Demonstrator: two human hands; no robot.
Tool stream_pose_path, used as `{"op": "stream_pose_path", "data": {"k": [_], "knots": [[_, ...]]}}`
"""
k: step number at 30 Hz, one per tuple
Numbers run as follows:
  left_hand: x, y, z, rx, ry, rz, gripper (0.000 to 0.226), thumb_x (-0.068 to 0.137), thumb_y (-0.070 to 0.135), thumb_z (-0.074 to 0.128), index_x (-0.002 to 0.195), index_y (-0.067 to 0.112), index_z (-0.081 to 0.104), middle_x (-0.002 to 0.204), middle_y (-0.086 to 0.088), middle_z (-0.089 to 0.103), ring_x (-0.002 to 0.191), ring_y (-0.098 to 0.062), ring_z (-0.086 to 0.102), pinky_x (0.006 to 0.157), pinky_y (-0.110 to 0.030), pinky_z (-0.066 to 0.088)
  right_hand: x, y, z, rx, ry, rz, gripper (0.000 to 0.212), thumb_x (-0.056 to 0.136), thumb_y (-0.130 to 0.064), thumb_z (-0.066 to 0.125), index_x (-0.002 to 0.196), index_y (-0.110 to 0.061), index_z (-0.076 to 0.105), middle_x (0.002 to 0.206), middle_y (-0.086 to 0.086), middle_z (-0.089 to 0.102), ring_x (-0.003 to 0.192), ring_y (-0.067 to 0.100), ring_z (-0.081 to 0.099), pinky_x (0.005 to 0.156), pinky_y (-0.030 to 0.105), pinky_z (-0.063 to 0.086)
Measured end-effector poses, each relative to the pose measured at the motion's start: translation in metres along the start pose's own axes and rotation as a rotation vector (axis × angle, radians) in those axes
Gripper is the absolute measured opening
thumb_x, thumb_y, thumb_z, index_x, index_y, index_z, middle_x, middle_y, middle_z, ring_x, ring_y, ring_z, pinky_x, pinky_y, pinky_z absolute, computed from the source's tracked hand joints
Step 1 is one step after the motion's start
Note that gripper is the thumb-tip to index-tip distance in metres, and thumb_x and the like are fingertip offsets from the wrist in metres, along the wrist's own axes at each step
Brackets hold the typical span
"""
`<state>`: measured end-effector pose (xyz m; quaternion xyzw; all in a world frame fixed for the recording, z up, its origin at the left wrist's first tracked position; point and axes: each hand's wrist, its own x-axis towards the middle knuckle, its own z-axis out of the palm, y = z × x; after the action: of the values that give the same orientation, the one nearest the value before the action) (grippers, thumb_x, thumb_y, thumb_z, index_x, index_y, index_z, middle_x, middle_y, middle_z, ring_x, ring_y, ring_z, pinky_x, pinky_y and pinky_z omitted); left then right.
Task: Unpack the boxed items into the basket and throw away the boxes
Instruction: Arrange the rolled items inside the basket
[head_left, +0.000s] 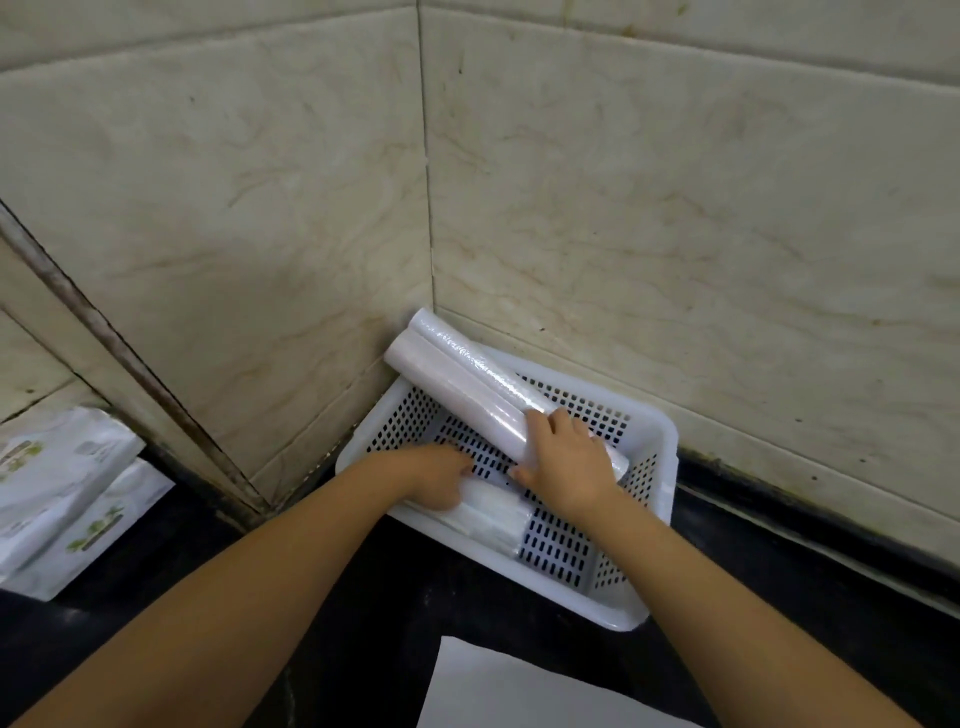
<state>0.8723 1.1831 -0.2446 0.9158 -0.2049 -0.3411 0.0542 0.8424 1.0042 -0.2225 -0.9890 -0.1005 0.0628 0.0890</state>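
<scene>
A white perforated plastic basket (649, 431) sits on the dark counter, pushed into the wall corner. Two long white rolls wrapped in clear film (457, 369) lie slanted across it, their far ends resting on the back rim against the wall. My right hand (566, 462) grips the near end of these rolls. A shorter white wrapped pack (493, 519) lies on the basket floor at the near left side. My left hand (441, 478) reaches inside the basket and rests on that pack with its fingers curled.
White pouches with green print (67, 493) lie stacked on the counter at the far left. A flat white sheet or box panel (509, 691) lies at the near edge, between my forearms. Beige marble walls close off the back and left.
</scene>
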Motion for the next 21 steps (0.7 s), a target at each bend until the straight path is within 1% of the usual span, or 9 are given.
{"op": "stream_pose_path", "data": {"k": [2, 5, 9, 11, 12, 14, 16, 18, 21], "knots": [[-0.006, 0.000, -0.005, -0.083, 0.104, 0.070, 0.045, 0.086, 0.018, 0.047, 0.131, 0.016, 0.045, 0.134, -0.007, 0.050, 0.109, -0.022, 0.050, 0.092, -0.034, 0.042, 0.003, -0.004, 0.012, -0.038, 0.054, 0.015, 0.058, 0.088, -0.031, 0.055, 0.137, -0.011, 0.030, 0.130, 0.015, 0.043, 0.117, 0.032, 0.042, 0.092, 0.043, 0.042], [-0.015, -0.004, -0.013, -0.228, 0.253, 0.166, 0.043, 0.085, 0.015, 0.051, 0.129, 0.020, 0.053, 0.133, -0.003, 0.053, 0.117, -0.019, 0.051, 0.100, -0.034, 0.043, 0.006, 0.002, 0.008, 0.118, 0.109, -0.005, 0.054, 0.089, -0.024, 0.054, 0.137, -0.010, 0.032, 0.127, 0.017, 0.044, 0.114, 0.031, 0.041, 0.091, 0.040, 0.042], [-0.010, 0.000, -0.028, -0.084, 0.524, 0.213, 0.035, 0.088, 0.009, 0.045, 0.117, 0.017, 0.063, 0.121, -0.007, 0.064, 0.104, -0.022, 0.059, 0.090, -0.040, 0.050, 0.003, 0.020, -0.026, 0.349, 0.241, -0.083, 0.055, 0.089, -0.028, 0.057, 0.138, -0.017, 0.034, 0.123, 0.012, 0.044, 0.105, 0.022, 0.042, 0.089, 0.029, 0.037], [0.007, 0.014, -0.036, 0.071, 0.654, 0.315, 0.047, 0.084, 0.003, 0.047, 0.129, 0.015, 0.051, 0.134, -0.008, 0.055, 0.120, -0.025, 0.051, 0.104, -0.043, 0.040, 0.006, 0.030, -0.047, 0.423, 0.322, -0.078, 0.056, 0.088, -0.027, 0.058, 0.138, -0.016, 0.035, 0.121, 0.012, 0.045, 0.098, 0.017, 0.041, 0.084, 0.022, 0.032], [0.016, 0.023, -0.039, 0.164, 0.686, 0.298, 0.057, 0.082, 0.002, 0.048, 0.138, 0.014, 0.041, 0.144, -0.008, 0.044, 0.132, -0.024, 0.039, 0.113, -0.043, 0.027, 0.008, 0.036, -0.055, 0.438, 0.346, -0.071, 0.056, 0.088, -0.026, 0.059, 0.138, -0.015, 0.036, 0.120, 0.013, 0.045, 0.095, 0.015, 0.040, 0.081, 0.019, 0.030], [0.029, 0.036, -0.041, 0.294, 0.687, 0.155, 0.069, 0.083, 0.005, 0.048, 0.146, 0.013, 0.020, 0.155, -0.008, 0.024, 0.144, -0.022, 0.017, 0.117, -0.047, 0.006, 0.011, 0.045, -0.065, 0.431, 0.342, -0.050, 0.056, 0.088, -0.024, 0.060, 0.138, -0.014, 0.037, 0.121, 0.015, 0.046, 0.091, 0.014, 0.040, 0.078, 0.019, 0.030], [0.032, 0.039, -0.036, 0.348, 0.635, 0.018, 0.072, 0.086, 0.008, 0.048, 0.147, 0.014, 0.010, 0.158, -0.008, 0.013, 0.146, -0.022, 0.006, 0.115, -0.054, 0.000, 0.014, 0.051, -0.065, 0.393, 0.300, -0.039, 0.054, 0.088, -0.023, 0.060, 0.138, -0.014, 0.038, 0.122, 0.015, 0.047, 0.090, 0.015, 0.043, 0.078, 0.022, 0.032], [0.026, 0.038, -0.024, 0.357, 0.631, -0.031, 0.073, 0.088, 0.012, 0.050, 0.147, 0.014, 0.009, 0.158, -0.007, 0.011, 0.146, -0.022, 0.003, 0.114, -0.059, -0.001, 0.018, 0.052, -0.057, 0.366, 0.250, -0.053, 0.053, 0.089, -0.022, 0.059, 0.137, -0.014, 0.038, 0.122, 0.016, 0.047, 0.096, 0.023, 0.049, 0.078, 0.024, 0.033], [0.010, 0.035, 0.001, 0.335, 0.677, -0.066, 0.067, 0.090, 0.016, 0.047, 0.147, 0.015, 0.011, 0.158, -0.006, 0.012, 0.146, -0.023, 0.006, 0.112, -0.061, -0.004, 0.031, 0.047, -0.036, 0.324, 0.184, -0.080, 0.054, 0.089, -0.023, 0.058, 0.138, -0.013, 0.038, 0.121, 0.018, 0.047, 0.110, 0.032, 0.047, 0.091, 0.033, 0.039]]}}
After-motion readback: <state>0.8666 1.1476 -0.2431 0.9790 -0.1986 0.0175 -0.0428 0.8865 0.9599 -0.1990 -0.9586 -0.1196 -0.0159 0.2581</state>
